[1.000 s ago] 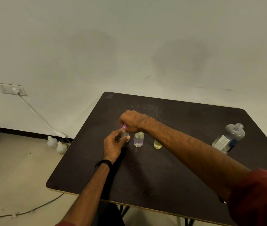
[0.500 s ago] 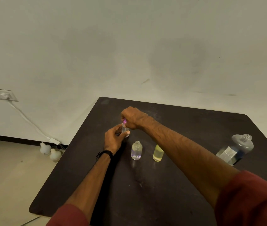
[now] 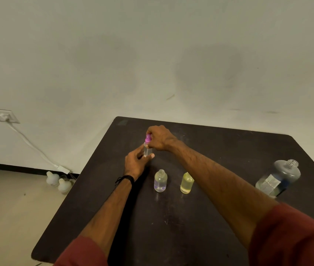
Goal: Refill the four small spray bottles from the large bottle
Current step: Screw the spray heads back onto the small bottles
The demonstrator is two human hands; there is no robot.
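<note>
Both hands met over the far part of the dark table as a person worked on a small clear spray bottle, held upright above the tabletop at about 11 o'clock from the table's middle. Left hand wrapped the bottle's body, fingers curled round it and the thumb pressed against its lower side; right hand reached across from 4 o'clock and closed its fingertips on the pink spray cap at the bottle's top. Whether the cap was being screwed on or off could not be told.

Two more small bottles stood uncapped on the table, nearer the person, at roughly 5 o'clock from the hands: a clear small bottle holding a little liquid, and just beside it, at its 3 o'clock, a yellowish small bottle. The fourth small bottle was not in view. The large bottle stood well apart at the table's 3 o'clock edge, its mouth open and some liquid inside.

The step in hand appeared to be the cap work on one small bottle, with the filling of the others seemingly not finished. The next move probably called for finishing the twist, setting the bottle down upright clear of its neighbours, and then bringing the large bottle over; pouring from so wide a mouth into such narrow necks would have demanded a slow, steady tilt
</note>
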